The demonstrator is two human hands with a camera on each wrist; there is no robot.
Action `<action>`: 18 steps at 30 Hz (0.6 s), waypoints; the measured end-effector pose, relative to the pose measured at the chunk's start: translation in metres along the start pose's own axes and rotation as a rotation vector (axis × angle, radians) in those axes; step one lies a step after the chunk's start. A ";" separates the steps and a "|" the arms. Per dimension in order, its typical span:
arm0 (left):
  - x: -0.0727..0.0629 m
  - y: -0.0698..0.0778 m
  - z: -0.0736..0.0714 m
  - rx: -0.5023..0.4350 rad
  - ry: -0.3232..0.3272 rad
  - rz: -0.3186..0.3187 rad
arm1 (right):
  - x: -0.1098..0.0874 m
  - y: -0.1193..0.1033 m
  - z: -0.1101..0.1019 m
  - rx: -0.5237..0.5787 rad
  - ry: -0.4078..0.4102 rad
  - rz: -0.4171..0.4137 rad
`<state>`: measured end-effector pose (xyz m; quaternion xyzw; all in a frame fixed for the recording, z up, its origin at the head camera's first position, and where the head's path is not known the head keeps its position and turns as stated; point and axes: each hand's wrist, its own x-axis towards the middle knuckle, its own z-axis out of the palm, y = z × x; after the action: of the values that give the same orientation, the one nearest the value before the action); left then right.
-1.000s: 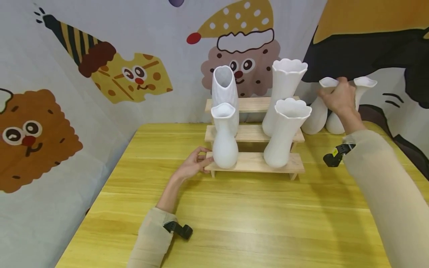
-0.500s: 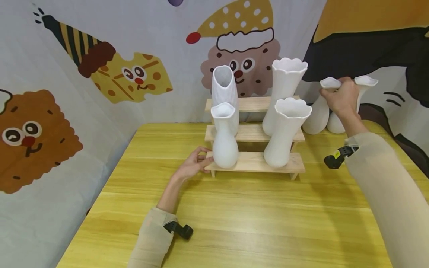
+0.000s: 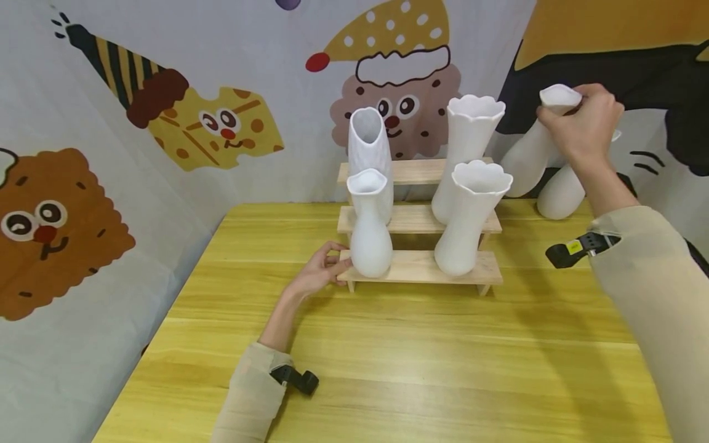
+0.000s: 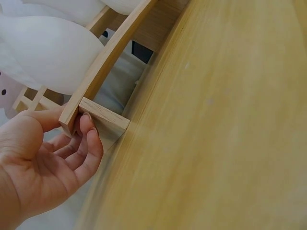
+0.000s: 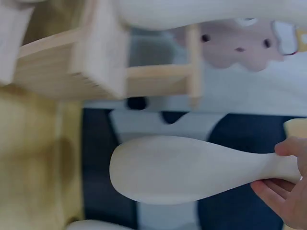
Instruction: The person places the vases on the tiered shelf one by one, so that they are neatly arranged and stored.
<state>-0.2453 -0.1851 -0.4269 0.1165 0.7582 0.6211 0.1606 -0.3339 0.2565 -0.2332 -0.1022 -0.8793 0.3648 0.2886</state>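
Left hand (image 3: 318, 271): grips stand (image 3: 415, 268) edge | right hand (image 3: 589, 126): 1 vase (image 3: 526, 161), off table (image 3: 388, 363)

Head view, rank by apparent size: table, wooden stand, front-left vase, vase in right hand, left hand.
1. Table
2. Wooden stand
3. Front-left vase and held vase: too close to rank; the right hand hides part of the held one.
4. Left hand
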 end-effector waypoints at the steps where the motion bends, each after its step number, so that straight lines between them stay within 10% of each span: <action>1: 0.000 0.000 0.000 0.002 0.001 0.000 | 0.000 -0.006 -0.004 0.009 0.007 -0.007; 9: -0.001 0.002 0.000 0.002 -0.001 0.002 | -0.004 -0.059 -0.035 0.045 0.130 -0.085; 18: 0.001 -0.001 -0.001 0.013 0.002 0.008 | 0.002 -0.101 -0.059 0.162 0.235 -0.366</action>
<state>-0.2461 -0.1858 -0.4273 0.1197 0.7620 0.6169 0.1565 -0.2982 0.2199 -0.1283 0.0408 -0.8114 0.3611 0.4578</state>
